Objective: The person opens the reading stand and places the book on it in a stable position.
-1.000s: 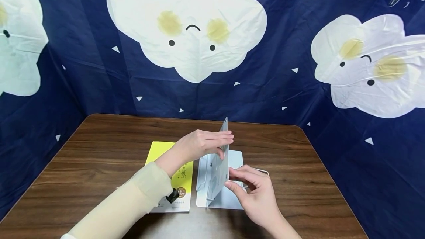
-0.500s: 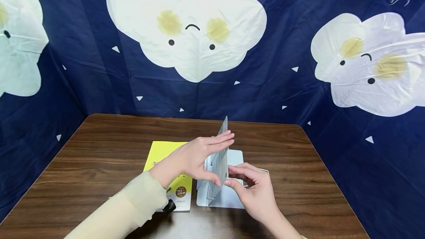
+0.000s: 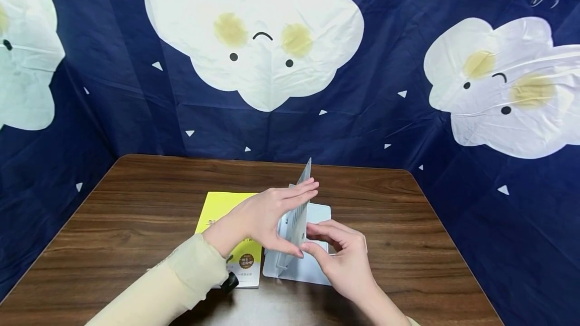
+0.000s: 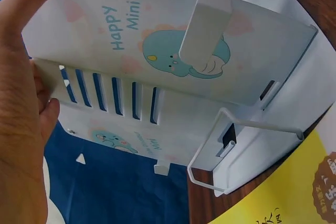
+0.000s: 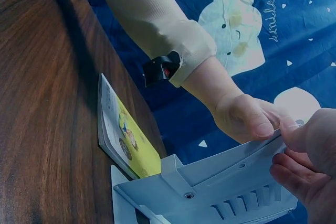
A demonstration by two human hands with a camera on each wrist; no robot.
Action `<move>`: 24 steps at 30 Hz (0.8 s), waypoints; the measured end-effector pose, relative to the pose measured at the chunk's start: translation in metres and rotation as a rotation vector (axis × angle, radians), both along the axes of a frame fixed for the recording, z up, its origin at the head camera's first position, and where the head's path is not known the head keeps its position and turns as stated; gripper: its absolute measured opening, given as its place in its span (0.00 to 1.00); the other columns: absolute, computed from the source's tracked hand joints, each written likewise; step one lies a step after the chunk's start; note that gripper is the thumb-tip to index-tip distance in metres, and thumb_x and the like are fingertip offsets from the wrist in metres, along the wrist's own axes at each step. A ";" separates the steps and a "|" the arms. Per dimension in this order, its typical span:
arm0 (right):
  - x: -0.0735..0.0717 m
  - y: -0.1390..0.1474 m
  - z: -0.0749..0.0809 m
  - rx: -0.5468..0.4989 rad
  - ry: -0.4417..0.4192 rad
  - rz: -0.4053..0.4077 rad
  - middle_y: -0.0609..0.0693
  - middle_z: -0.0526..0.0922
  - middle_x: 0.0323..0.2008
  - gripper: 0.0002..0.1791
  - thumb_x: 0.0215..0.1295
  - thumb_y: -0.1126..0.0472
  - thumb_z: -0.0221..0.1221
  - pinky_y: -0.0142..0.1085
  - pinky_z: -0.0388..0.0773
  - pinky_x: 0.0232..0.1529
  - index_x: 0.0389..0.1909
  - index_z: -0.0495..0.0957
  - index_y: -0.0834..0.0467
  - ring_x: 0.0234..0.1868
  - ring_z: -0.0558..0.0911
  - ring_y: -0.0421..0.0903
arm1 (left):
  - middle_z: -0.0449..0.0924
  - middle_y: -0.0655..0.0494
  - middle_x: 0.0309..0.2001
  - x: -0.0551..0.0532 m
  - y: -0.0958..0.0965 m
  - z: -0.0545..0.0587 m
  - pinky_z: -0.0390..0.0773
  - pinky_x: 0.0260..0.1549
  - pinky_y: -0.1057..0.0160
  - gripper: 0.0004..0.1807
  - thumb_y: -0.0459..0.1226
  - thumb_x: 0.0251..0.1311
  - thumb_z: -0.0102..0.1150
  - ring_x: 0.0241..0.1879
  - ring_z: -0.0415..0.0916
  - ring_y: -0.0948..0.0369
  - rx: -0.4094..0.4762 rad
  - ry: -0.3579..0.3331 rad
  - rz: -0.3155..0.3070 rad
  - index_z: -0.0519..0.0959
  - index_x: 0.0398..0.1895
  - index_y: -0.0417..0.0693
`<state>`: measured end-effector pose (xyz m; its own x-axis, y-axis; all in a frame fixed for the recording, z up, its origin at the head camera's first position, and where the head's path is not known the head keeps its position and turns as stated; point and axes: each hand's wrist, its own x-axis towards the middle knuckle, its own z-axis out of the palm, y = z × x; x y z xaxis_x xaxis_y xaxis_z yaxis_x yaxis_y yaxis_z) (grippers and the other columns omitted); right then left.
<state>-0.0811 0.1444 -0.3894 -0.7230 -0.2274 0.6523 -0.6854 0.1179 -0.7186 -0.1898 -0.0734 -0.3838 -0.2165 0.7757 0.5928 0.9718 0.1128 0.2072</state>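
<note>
A pale blue-white metal book stand (image 3: 296, 228) has its panel raised steeply above a flat base plate (image 3: 301, 270). My left hand (image 3: 267, 215) holds the panel by its upper part, thumb near the front edge and fingers stretched across it. My right hand (image 3: 349, 255) pinches the same panel's edge, thumb tip close to the left thumb. In the left wrist view the panel (image 4: 176, 95) shows slots, printed dinosaurs and "Happy Mini". A white clip (image 4: 207, 22) projects from it, and a bent wire holder (image 4: 262, 126) stands out low down. My right palm hides part of the base.
A yellow and white book (image 3: 222, 202) lies flat just left of the stand, partly under my left forearm. The wooden table (image 3: 149, 200) ends at a dark blue cloth (image 3: 217, 125) with cloud prints. A small black device (image 3: 230, 282) sits at my left cuff.
My left thumb has come down the panel toward my right thumb, and the left fingers have spread. Within the last half second, the stand and my right hand have shifted slightly left.
</note>
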 end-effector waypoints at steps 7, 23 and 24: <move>-0.002 -0.004 0.000 0.024 0.001 0.012 0.61 0.89 0.42 0.18 0.57 0.78 0.74 0.40 0.87 0.46 0.50 0.87 0.71 0.42 0.90 0.53 | 0.58 0.45 0.81 -0.001 -0.004 -0.003 0.70 0.69 0.58 0.61 0.60 0.48 0.80 0.80 0.57 0.52 0.011 -0.035 -0.007 0.64 0.79 0.35; -0.004 0.006 -0.002 0.064 -0.083 -0.010 0.53 0.90 0.46 0.19 0.60 0.73 0.75 0.42 0.87 0.49 0.52 0.88 0.60 0.46 0.90 0.51 | 0.58 0.47 0.81 0.001 -0.009 -0.004 0.70 0.69 0.57 0.60 0.58 0.49 0.79 0.80 0.57 0.53 0.013 -0.064 0.006 0.64 0.80 0.37; -0.005 0.008 -0.002 0.070 -0.077 -0.016 0.54 0.90 0.45 0.19 0.60 0.74 0.75 0.42 0.87 0.49 0.52 0.88 0.61 0.46 0.90 0.50 | 0.58 0.48 0.81 0.001 -0.009 -0.004 0.71 0.69 0.57 0.60 0.59 0.49 0.79 0.80 0.57 0.53 0.014 -0.065 0.008 0.64 0.80 0.37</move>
